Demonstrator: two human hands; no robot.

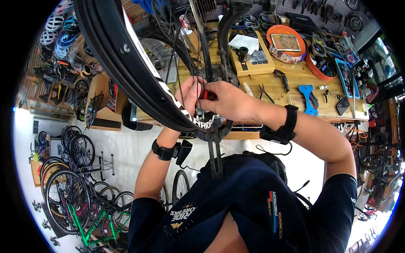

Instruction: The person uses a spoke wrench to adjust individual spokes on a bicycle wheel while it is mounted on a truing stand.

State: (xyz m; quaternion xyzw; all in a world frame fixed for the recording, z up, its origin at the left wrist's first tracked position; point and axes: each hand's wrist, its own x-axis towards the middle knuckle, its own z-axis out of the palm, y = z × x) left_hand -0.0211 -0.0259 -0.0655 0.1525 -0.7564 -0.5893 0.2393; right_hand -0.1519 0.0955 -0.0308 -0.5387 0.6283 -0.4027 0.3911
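Note:
A black bicycle wheel rim with white lettering sweeps across the upper middle, its thin spokes running up to the hub area. It stands in a dark truing stand. At the lower part of the rim my right hand is closed on a small red tool, mostly covered by the fingers. My left hand reaches in behind the rim, among the spokes, with its fingers bent together close to the red tool. What the left fingers grip is hidden. Black straps with small boxes sit on both wrists.
On the wooden workbench lie pliers, a screwdriver, a blue tool, a cardboard box and an orange round tray. Several bicycles stand at the lower left. Helmets hang at the upper left.

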